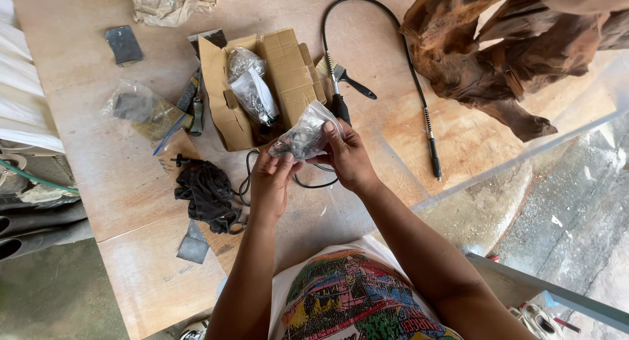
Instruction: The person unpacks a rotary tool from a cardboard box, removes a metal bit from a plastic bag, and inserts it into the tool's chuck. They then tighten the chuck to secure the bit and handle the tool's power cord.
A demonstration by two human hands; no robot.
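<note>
Head view: we see both hands raised over a plywood table [131,183], holding one small clear plastic bag [306,132] with dark small parts inside. We take the open cardboard box [275,84] as landmark. The bag sits just in front of the box, toward the person, overlapping its near edge in the frame. Left hand [272,183] pinches the bag's lower left end with fingertips closed on the plastic. Right hand [350,158] grips the bag's right side, fingers curled over the top edge, thumb hidden behind the bag.

Inside the box: more clear bags [252,88]. Left of the box, a flat bag with dark contents [134,104] and pliers [195,111] touching the box's left wall. Near-left of the box, a black cloth [208,190] with a black cable beside it. Right of the box, a small paintbrush [350,81] and a black flexible shaft [419,91] curving past it. Far right of the box, a carved reddish-brown wood piece [504,52]. Beyond the box, crumpled paper [171,2] at the table's far edge.
</note>
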